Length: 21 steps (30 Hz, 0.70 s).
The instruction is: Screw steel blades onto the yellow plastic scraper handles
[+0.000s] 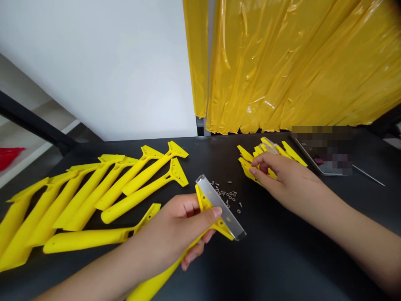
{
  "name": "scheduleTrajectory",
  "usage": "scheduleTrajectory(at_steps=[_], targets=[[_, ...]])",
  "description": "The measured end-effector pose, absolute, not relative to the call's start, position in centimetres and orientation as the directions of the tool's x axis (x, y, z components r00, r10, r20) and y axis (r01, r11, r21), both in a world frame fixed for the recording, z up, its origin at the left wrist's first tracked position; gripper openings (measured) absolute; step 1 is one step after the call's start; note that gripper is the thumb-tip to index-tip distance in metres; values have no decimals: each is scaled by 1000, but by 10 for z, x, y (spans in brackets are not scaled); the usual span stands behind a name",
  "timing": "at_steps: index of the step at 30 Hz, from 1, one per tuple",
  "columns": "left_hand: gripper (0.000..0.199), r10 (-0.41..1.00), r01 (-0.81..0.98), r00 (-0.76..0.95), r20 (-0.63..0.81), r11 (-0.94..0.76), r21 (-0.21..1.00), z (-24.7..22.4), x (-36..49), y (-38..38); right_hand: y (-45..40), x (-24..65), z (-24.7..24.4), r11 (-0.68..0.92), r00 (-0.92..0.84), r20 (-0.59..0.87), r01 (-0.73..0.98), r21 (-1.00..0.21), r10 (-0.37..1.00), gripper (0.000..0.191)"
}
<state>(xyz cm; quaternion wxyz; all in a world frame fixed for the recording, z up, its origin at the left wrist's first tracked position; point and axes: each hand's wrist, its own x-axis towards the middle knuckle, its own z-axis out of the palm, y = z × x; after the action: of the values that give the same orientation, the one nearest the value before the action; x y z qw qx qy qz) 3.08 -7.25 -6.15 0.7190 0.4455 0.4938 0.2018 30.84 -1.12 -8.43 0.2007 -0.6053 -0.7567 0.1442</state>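
Note:
My left hand (191,225) is closed around a yellow scraper (206,205), its handle running down toward the bottom edge. The thumb presses a silver metal blade (219,205) with clear end guards against the scraper's head. Farther right, my right hand (269,167) reaches over a small pile of yellow plates (293,153). Its thumb and forefinger pinch at a plate on the pile's left side; the other fingers are curled and partly hidden. Between the hands, several small screws and nuts (232,195) lie scattered on the black table (213,159).
Several yellow scraper handles (140,196) lie in a slanted row on the left. A phone (322,159), partly blurred out, rests at the back right beside a thin metal rod (369,174). Yellow plastic sheeting (282,67) and a white panel (103,67) stand behind the table.

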Motion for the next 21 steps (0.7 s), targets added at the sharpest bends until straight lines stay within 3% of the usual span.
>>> scheduleTrajectory(at_steps=[4, 13, 21], targets=[[39, 744, 141, 413, -525, 517, 844, -59, 33, -71, -4, 312, -95, 219, -201, 88, 921, -321, 976, 20], [39, 755, 134, 407, -515, 508, 851, -58, 31, -70, 0, 316, -96, 128, -134, 1, 938, -322, 991, 23], [40, 713, 176, 451, -537, 518, 837, -67, 27, -72, -2, 312, -83, 230, -236, 0, 948, -221, 972, 24]])
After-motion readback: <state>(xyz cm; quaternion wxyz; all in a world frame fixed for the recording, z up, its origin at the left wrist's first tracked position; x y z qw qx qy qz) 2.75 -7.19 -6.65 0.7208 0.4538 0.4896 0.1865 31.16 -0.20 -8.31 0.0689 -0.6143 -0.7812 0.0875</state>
